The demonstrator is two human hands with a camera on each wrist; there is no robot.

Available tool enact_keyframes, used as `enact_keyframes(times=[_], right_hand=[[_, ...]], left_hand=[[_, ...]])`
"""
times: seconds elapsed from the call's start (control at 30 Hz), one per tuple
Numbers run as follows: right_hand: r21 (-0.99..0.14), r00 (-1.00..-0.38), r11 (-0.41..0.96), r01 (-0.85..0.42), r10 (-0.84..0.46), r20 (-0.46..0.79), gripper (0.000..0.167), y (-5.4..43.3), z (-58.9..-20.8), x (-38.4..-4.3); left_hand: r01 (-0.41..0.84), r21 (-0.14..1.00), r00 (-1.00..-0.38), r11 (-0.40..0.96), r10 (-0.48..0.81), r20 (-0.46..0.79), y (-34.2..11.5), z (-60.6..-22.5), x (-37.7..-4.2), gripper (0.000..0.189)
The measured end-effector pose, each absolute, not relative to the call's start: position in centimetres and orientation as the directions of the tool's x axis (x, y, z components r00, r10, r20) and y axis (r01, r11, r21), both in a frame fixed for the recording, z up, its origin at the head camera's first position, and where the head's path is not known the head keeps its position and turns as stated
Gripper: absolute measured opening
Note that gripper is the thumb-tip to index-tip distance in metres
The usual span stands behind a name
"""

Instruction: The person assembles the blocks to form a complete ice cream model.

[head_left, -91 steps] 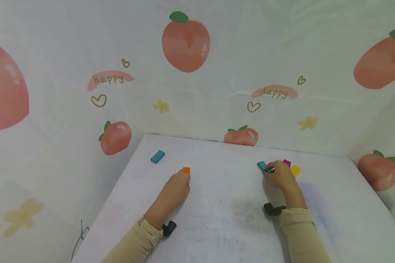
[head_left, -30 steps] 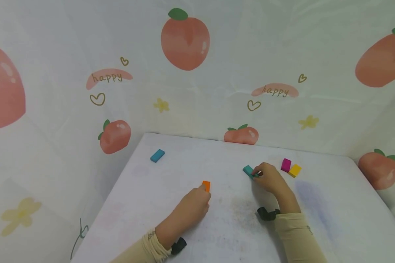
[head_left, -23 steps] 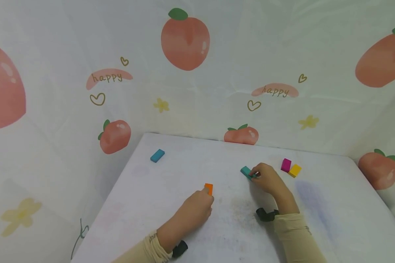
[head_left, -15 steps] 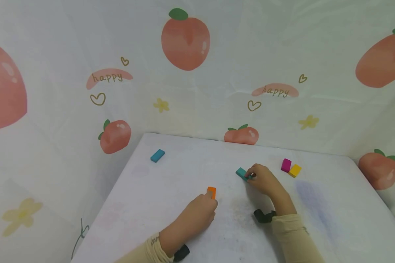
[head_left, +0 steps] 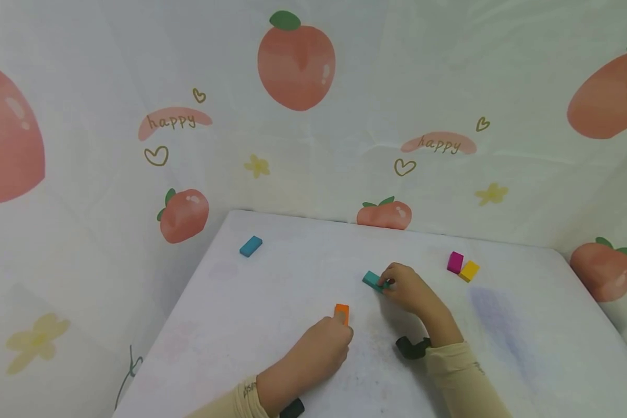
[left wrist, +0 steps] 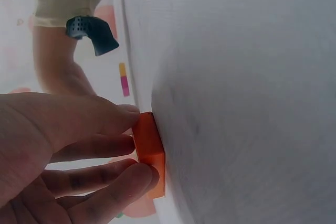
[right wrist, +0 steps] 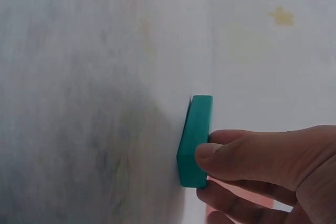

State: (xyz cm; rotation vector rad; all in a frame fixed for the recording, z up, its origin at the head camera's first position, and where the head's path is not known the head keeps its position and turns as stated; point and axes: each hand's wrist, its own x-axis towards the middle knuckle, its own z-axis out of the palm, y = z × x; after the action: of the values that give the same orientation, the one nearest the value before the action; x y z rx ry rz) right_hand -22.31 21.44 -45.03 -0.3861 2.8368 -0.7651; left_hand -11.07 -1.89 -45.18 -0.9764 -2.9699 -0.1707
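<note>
One blue block: lies alone, far left on the table.
Left hand: you pinch the orange block near the middle, presumably for steady control.
Teal block: just beyond; your right hand pinches its right end, perhaps leaving the left end clear.
Magenta block, yellow block: side by side, farther right, seemingly out of your way.

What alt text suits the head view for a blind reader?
Left hand pinching an orange block, right hand a teal block, at a white table; a blue block lies left, a magenta block and yellow block right.
</note>
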Motion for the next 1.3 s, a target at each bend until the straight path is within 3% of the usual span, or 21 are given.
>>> enact_keyframes(times=[0.13,0.33,0.63,0.9,1.3], right_hand=[[-0.508,-0.951,0.839,-0.194,-0.287,-0.111,0.012,21.1,-44.8,-22.1],[-0.507,-0.950,0.839,-0.200,-0.293,-0.110,0.012,20.8,-44.8,-22.3],[-0.528,-0.947,0.821,-0.216,-0.309,-0.092,0.013,20.5,-44.7,-22.1],[-0.534,-0.933,0.807,-0.253,-0.349,-0.085,0.011,20.5,-45.1,-22.0],[-0.549,-0.905,0.756,-0.357,-0.426,0.002,0.010,20.5,-45.2,-21.9]], left_hand=[[0.596,0.120,-0.803,0.794,0.595,0.047,-1.9,-44.9,-11.0,0.013],[0.570,0.243,-0.817,0.785,0.573,0.065,-2.6,-44.3,-11.9,0.017],[0.513,0.416,-0.839,0.751,0.541,0.058,-3.4,-43.4,-17.6,0.023],[0.514,0.492,-0.808,0.703,0.590,0.001,-2.4,-44.3,-22.2,0.024],[0.559,0.510,-0.763,0.654,0.646,0.008,0.0,-44.8,-24.3,0.024]])
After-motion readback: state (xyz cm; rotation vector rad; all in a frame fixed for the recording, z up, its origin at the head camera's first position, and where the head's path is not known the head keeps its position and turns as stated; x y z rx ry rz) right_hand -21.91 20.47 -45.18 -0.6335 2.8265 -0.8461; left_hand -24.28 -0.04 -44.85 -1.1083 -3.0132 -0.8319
